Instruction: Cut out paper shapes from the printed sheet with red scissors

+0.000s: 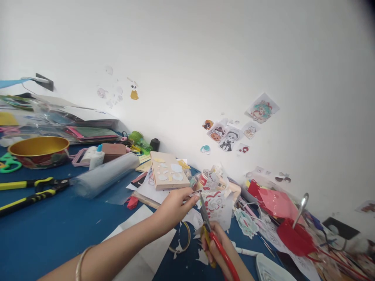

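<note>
My left hand [174, 207] reaches in from the lower left, its thumb and fingers pinching a small paper cutout [196, 192]. In my right hand [226, 241] is a pair of scissors [205, 214] with red and yellow handles. The blades point up and away, their tips right beside the small cutout. Whether the blades touch its edge I cannot tell. Just behind the blades stands a white sheet with red drawings [226, 212]. Paper scraps [202, 256] and a roll of tape [189, 237] lie on the blue table below my hands.
A cardboard box [170, 177] bearing paper pieces stands ahead. Leftward are a clear plastic roll [108, 174], a glue bottle [96, 159], a gold-lined bowl [39, 158] and yellow-black cutters [47, 193]. A red pouch [295, 238] and a white tray [271, 269] lie to the right.
</note>
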The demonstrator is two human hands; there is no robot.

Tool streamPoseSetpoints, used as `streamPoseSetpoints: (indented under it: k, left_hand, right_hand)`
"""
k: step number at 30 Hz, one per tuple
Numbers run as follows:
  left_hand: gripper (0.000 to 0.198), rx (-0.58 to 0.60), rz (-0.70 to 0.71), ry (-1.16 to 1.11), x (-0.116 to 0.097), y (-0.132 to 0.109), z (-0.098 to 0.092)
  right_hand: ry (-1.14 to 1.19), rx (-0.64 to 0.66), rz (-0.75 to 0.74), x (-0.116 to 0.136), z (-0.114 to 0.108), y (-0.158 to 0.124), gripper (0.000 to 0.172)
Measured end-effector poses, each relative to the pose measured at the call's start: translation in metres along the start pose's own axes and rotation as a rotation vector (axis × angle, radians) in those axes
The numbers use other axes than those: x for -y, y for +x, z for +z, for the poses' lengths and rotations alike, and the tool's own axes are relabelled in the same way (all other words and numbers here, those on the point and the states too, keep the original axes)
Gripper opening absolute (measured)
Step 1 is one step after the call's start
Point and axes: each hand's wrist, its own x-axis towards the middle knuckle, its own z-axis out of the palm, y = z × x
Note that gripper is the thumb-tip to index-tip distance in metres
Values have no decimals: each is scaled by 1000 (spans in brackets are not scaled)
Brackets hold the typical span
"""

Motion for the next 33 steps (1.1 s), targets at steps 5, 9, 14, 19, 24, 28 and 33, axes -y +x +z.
streamPoseSetpoints:
  k: [5,9,14,19,24,28,33]
  left_hand:
    - [32,72,-35,-39,-1,1,2]
    - [30,79,-34,-39,-4,-1,2]
    - [28,81,-35,5,-4,-1,1]
    - [29,107,-8,25,-1,-2,3]
    - [29,107,-14,58,-1,-1,3]
    - [29,112,-31,57,-2,0,2]
    - [28,128,-25,47,1,-1,6]
  right_hand:
    - [50,58,3,2,-7,7,33]
    - [80,87,-6,-2,-9,11,33]
    - [108,113,-73,-8,-11,12,43]
    - [64,79,-66,-8,-11,12,40]
    - [84,96,-58,-7,-11,11,36]
    - [82,125,-58,-12,-14,12,37]
    - [86,86,-50,-23,-10,16,38]
